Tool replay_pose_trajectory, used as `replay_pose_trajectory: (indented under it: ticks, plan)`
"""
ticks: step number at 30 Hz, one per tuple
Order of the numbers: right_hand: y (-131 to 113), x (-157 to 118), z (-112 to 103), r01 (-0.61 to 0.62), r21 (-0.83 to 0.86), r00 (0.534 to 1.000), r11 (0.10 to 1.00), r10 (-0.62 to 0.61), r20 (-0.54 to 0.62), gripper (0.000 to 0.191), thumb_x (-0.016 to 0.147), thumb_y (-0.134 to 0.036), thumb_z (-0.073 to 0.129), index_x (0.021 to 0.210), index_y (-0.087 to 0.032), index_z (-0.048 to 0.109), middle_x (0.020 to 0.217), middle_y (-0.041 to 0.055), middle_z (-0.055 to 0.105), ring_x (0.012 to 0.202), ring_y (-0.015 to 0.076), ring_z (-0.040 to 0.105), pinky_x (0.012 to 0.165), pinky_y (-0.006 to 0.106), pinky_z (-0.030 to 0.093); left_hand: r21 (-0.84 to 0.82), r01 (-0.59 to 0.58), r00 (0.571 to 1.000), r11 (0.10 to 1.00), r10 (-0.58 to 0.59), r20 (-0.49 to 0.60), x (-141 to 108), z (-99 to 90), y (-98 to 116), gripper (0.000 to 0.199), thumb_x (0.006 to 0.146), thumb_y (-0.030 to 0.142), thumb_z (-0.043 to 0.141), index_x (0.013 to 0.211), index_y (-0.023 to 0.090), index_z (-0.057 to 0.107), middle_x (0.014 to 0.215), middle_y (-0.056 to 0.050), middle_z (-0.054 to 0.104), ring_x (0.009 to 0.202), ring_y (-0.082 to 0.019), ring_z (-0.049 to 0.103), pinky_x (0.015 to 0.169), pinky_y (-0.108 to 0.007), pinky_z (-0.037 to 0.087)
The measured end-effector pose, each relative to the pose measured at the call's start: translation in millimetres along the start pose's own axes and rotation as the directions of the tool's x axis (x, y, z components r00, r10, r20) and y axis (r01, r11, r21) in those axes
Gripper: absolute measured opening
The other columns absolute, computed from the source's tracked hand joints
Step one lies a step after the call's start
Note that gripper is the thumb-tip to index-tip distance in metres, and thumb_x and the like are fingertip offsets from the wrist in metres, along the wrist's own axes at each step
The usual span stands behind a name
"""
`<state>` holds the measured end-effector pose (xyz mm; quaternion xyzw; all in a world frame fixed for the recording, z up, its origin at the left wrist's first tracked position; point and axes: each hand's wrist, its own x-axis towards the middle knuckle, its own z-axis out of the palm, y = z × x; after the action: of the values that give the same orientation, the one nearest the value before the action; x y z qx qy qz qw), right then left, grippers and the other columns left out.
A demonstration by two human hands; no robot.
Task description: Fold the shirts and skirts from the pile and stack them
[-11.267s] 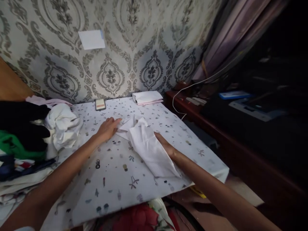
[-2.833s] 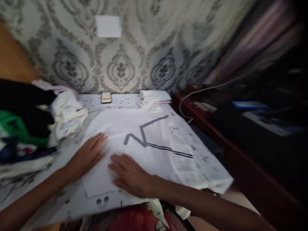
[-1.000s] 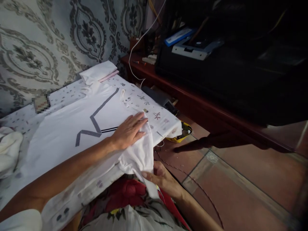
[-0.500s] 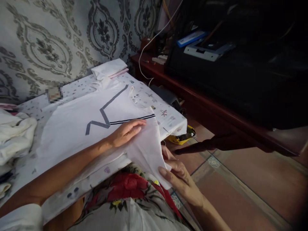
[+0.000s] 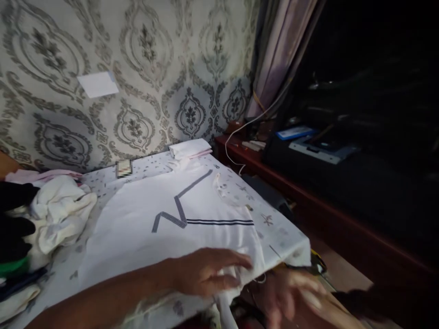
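A white sleeveless shirt (image 5: pixel 137 214) lies spread over the table, with a zigzag of dark stripes and two straight dark lines across its front. My left hand (image 5: pixel 212 269) is over the shirt's near edge, fingers stretched forward and the thumb apart from them. White cloth shows between its thumb and fingers, but no grip is visible. To the right, beyond the table's corner, my right hand (image 5: pixel 291 297) is smeared by motion. It appears apart from the shirt, and its fingers cannot be made out clearly. Part of the shirt hangs over the near edge below my left hand.
A folded white and pink stack (image 5: pixel 190 148) sits at the table's far end. Crumpled clothes (image 5: pixel 63 214) are heaped at left. The patterned tablecloth (image 5: pixel 284 246) shows at the right corner. A dark red cabinet (image 5: pixel 308 196) stands on the right, with a white cable (image 5: pixel 228 141) beside it.
My right hand has come off the shirt's edge and moved right. My left hand has shifted nearer the table's edge. The head view has tilted up, showing more wall.
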<state>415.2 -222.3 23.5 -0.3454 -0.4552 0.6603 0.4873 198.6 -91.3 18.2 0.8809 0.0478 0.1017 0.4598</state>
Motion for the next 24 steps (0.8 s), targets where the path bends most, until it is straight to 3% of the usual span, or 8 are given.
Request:
replay_pose_trajectory:
  ticks: [3,7,10,13,15,17,20,24]
  plan:
    - [-15.4,81.7,15.1,0.095,-0.511,0.995,0.854,-0.101,0.015,0.031,0.096,-0.047,0.053,0.105,-0.024,0.072,0.109,0.0087,0.073,0.106,0.0259,0.066,0.096,0.04,0.05,0.212,0.251,0.942,0.945,-0.187,-0.279,-14.4,-39.6,-33.7,0.05,0.101,0.041,0.038,0.146,0.022,0.046,0.151,-0.01,0.05,0.141,-0.024,0.044,0.12,-0.04,0.034]
    - [21.1,212.8,31.5,0.349,-0.813,0.936,0.467,-0.213,0.279,0.046,0.099,-0.039,0.044,0.139,-0.019,0.055,0.146,0.0129,0.054,0.135,0.0262,0.049,0.113,0.045,0.039,0.397,0.546,0.808,0.737,-0.339,-0.481,-48.3,-94.0,-94.6,0.052,0.1,0.043,0.038,0.147,0.023,0.045,0.158,-0.011,0.04,0.148,-0.026,0.033,0.122,-0.049,0.027]
    - [45.5,284.6,5.6,0.378,-0.905,0.925,0.197,-0.126,0.359,0.051,0.1,-0.039,0.043,0.146,-0.017,0.048,0.155,0.0136,0.044,0.145,0.0259,0.037,0.12,0.047,0.028,0.464,0.697,0.707,0.547,-0.415,-0.573,-94.4,-132.6,-129.5,0.057,0.1,0.048,0.034,0.149,0.02,0.042,0.159,-0.012,0.037,0.149,-0.026,0.03,0.122,-0.054,0.022]
    - [37.2,320.1,-50.9,0.232,-0.972,0.966,0.02,-0.122,0.228,0.047,0.1,-0.037,0.044,0.141,-0.017,0.054,0.152,0.0135,0.047,0.145,0.0269,0.037,0.12,0.049,0.025,0.441,0.826,0.562,0.351,-0.451,-0.693,-152.0,-166.0,-151.2,0.059,0.1,0.048,0.028,0.148,0.016,0.043,0.158,-0.013,0.038,0.148,-0.027,0.031,0.12,-0.054,0.026]
    - [19.9,331.4,-86.2,0.108,-0.993,0.98,-0.037,-0.165,0.113,0.043,0.099,-0.03,0.043,0.135,-0.014,0.059,0.15,0.0159,0.049,0.142,0.0268,0.04,0.118,0.044,0.03,0.43,0.855,0.518,0.29,-0.426,-0.742,-182.9,-181.5,-159.6,0.059,0.099,0.046,0.027,0.146,0.014,0.046,0.156,-0.014,0.041,0.147,-0.027,0.034,0.119,-0.052,0.03]
    - [2.5,342.0,-105.7,0.049,-0.998,0.981,-0.04,-0.185,0.055,0.037,0.1,-0.025,0.04,0.124,-0.015,0.066,0.14,0.0144,0.059,0.134,0.0247,0.049,0.113,0.038,0.035,0.434,0.853,0.518,0.288,-0.379,-0.767,-199.2,-191.2,-164.2,0.058,0.099,0.045,0.028,0.143,0.014,0.049,0.154,-0.014,0.045,0.145,-0.027,0.038,0.118,-0.049,0.033]
    - [-12.6,369.9,-103.5,-0.069,-0.998,0.975,-0.003,-0.212,-0.067,0.031,0.099,-0.024,0.04,0.109,-0.018,0.069,0.119,0.0121,0.069,0.119,0.0237,0.058,0.104,0.035,0.04,0.438,0.838,0.535,0.325,-0.328,-0.779,-197.1,-201.5,-166.6,0.056,0.099,0.046,0.029,0.136,0.014,0.053,0.149,-0.016,0.051,0.141,-0.028,0.043,0.117,-0.048,0.034]
    - [-15.1,426.3,-83.3,-0.261,-0.962,0.938,0.073,-0.215,-0.271,0.025,0.091,-0.031,0.053,0.106,-0.016,0.067,0.119,0.0155,0.067,0.112,0.0282,0.06,0.091,0.036,0.045,0.387,0.849,0.509,0.36,-0.357,-0.784,-179.3,-222.2,-166.1,0.052,0.096,0.045,0.032,0.129,0.014,0.056,0.137,-0.017,0.059,0.129,-0.029,0.052,0.112,-0.047,0.038]
